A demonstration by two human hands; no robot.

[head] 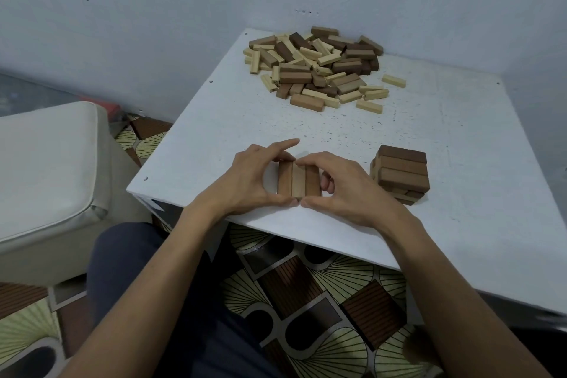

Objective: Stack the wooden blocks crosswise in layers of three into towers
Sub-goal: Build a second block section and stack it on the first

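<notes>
Three wooden blocks (298, 179) lie side by side as one flat layer near the front edge of the white table (460, 138). My left hand (254, 176) curls round the layer's left side, thumb at the near end and fingers at the far end. My right hand (343, 184) cups the right side the same way, and the two thumbs meet at the front. A short crosswise tower (400, 172) of brown blocks stands to the right of my right hand. A large loose pile of light and dark blocks (316, 66) lies at the table's far side.
A few stray light blocks (393, 80) lie right of the pile. A pale cushioned seat (46, 169) stands left of the table. Grey walls close in behind and to the right. Patterned floor (306, 301) and my knee show below the table's front edge.
</notes>
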